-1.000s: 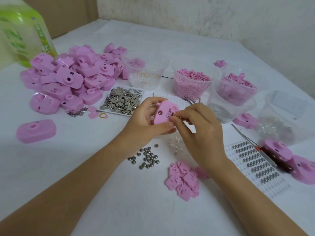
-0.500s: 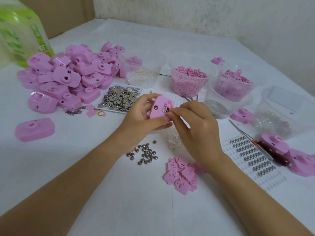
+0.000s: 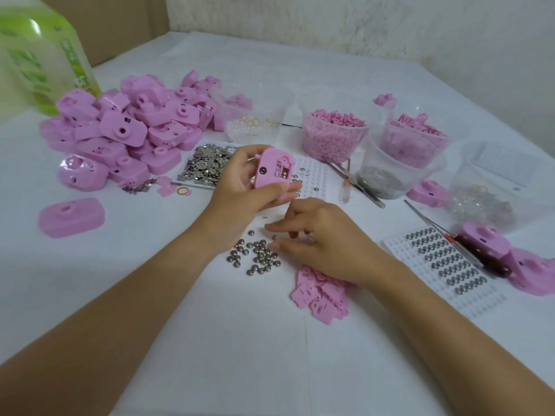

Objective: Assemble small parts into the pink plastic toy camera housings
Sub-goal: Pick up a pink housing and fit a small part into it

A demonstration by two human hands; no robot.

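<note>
Left hand point(image 3: 240, 190): curled round one pink housing point(image 3: 271, 168), lifted above the table, inner side with small metal parts turned toward the viewer.
Right hand point(image 3: 324, 244): low over the table, thumb and forefinger a narrow gap apart at the edge of the loose metal discs point(image 3: 258, 256); pinching one or not, cannot tell.
Loose metal discs: roughly two dozen, scattered just beside both wrists.
Housing heap point(image 3: 126, 130): too many to count, well over twenty, far left.
Lone housing point(image 3: 72, 216): one, apart from the heap, left of the left forearm.
Housings at right: four, one far back point(image 3: 386, 100), three near the right edge point(image 3: 483, 241).
Clear tubs: five; rings point(image 3: 255, 115), pink pellets point(image 3: 333, 130), pink parts point(image 3: 414, 136), silvery bits point(image 3: 381, 175), clear bits point(image 3: 486, 190).
White grid trays: two; one point(image 3: 435, 265) with rows of discs right of the right hand, one point(image 3: 312, 175) behind the held housing.
Flake tray point(image 3: 204, 166): one, touching the heap's near side.
Pink flat plates point(image 3: 321, 295): one small pile, partly under the right wrist.
Tweezers point(image 3: 354, 181): one pair, between the grid tray and the silvery tub.
Green bottle point(image 3: 39, 61): one, far left corner.
Table point(image 3: 210, 340): far edge against the wall; white surface showing between the forearms and on the near left.
</note>
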